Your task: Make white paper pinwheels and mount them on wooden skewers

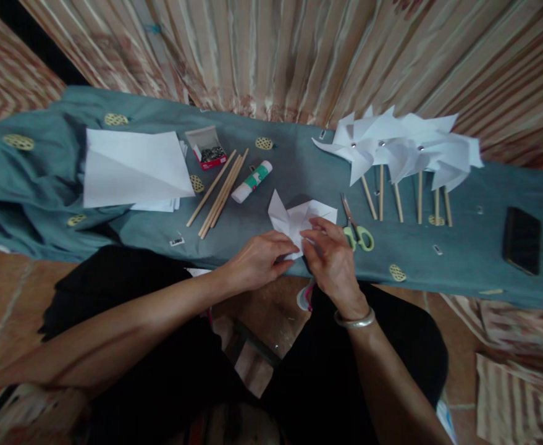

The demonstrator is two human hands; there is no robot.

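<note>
A white paper pinwheel head (294, 222), cut and partly folded, lies at the front edge of the cloth-covered table. My left hand (264, 256) pinches its near left edge between thumb and fingers. On the paper's right side rests my right hand (329, 253), its fingers bent over a fold and pressing it. A silver bangle (354, 319) is on the right wrist. Just right of that hand lie scissors with green handles (358, 235), their blades pointing away from me. A glue stick (251, 182) lies to the paper's upper left.
Several wooden sticks (225, 194) lie beside an open red box of small metal pins (210, 152). White paper sheets (134, 167) are stacked at left. Finished pinwheels on sticks (391, 145) overlap at the back right. A black phone (522, 241) lies far right. Curtains (252, 55) hang behind.
</note>
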